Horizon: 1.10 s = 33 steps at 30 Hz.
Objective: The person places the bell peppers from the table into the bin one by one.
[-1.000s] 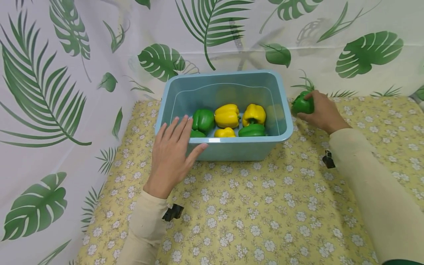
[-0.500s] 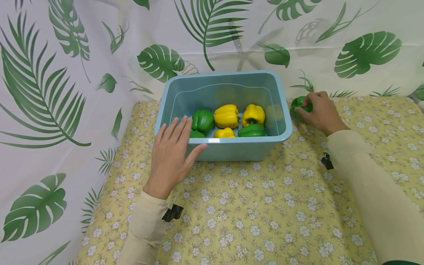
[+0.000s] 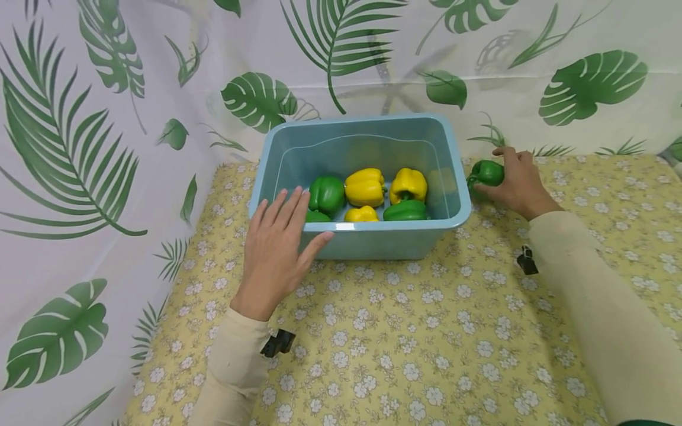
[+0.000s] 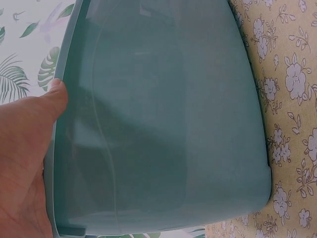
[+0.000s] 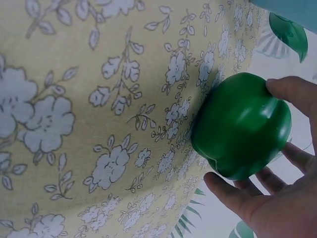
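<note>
My left hand (image 3: 274, 254) rests on the near-left rim of a light blue plastic tub (image 3: 373, 239), its fingers straight and reaching over the edge. In the left wrist view, the thumb touches the rim beside the tub's outer wall (image 4: 163, 124). To the right of the tub, my right hand (image 3: 519, 183) holds a green bell pepper (image 3: 489, 171) at the tablecloth. The right wrist view has the thumb against one side of this pepper (image 5: 242, 126), with the other fingers around the opposite side, partly hidden behind it.
Inside the tub lie yellow bell peppers (image 3: 365, 186) and green bell peppers (image 3: 327, 195), some partly hidden by the near rim and left hand. Flowered cloth (image 3: 394, 343) covers the table. A leaf-print curtain (image 3: 511, 89) hangs directly behind and at left.
The green pepper beside the tub has turned under my right hand and sits slightly nearer to me. My left hand and the tub stay put.
</note>
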### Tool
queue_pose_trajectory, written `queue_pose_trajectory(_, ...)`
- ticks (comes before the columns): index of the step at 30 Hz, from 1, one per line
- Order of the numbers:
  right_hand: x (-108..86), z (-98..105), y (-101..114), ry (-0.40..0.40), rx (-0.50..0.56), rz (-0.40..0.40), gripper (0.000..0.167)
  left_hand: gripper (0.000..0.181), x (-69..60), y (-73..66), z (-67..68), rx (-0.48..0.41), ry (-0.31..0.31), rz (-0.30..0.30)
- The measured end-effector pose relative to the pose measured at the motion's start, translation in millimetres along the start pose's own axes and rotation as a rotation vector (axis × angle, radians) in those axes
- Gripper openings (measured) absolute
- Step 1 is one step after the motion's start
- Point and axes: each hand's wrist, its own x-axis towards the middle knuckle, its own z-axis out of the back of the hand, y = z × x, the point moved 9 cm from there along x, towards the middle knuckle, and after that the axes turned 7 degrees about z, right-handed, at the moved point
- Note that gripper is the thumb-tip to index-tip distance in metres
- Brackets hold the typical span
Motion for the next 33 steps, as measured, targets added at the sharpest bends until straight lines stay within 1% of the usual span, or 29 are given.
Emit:
queue_pose_trajectory(3, -0.3, -2.0, -2.5, 0.022, -0.003, -0.016, 0.089, 0.076, -0.7, 0.3, 0.1, -0.002, 0.0, 0.002)
queue_pose_trajectory(8, 0.6, -3.9, -5.4, 0.058, -0.047, -0.005, 0.093, 0.075, -0.6, 0.3, 0.0, -0.005, 0.0, 0.004)
queue_pose_trajectory(11, -0.2, -4.6, -6.6, 0.073, -0.077, 0.007, 0.092, 0.076, -0.5, 0.2, -0.1, -0.004, 0.002, 0.004)
queue_pose_trajectory(14, -1.5, -4.9, -9.1, 0.075, -0.082, 0.018, 0.09, 0.076, -0.6, 0.2, 0.1, -0.001, -0.002, 0.001)
queue_pose_trajectory(17, -2.2, -4.4, -10.5, 0.065, -0.066, 0.034, 0.087, 0.076, -0.6, 0.1, 0.4, 0.0, -0.008, -0.003)
queue_pose_trajectory(19, -2.2, -4.9, -10.8, 0.064, -0.038, 0.044, 0.087, 0.075, -0.6, 0.2, 0.5, -0.002, -0.012, -0.005)
queue_pose_trajectory(25, -2.9, -12.0, -9.8, 0.114, 0.079, 0.031, 0.094, 0.076, -0.7, 0.1, 0.3, -0.004, -0.013, -0.007)
queue_pose_trajectory(28, -3.2, -13.8, -9.1, 0.118, 0.09, 0.027, 0.099, 0.077, -0.7, -0.1, 0.6, -0.007, -0.012, -0.006)
queue_pose_trajectory(33, -3.4, -16.4, -9.5, 0.117, 0.087, 0.03, 0.103, 0.078, -0.8, -0.1, 0.9, -0.007, -0.008, -0.004)
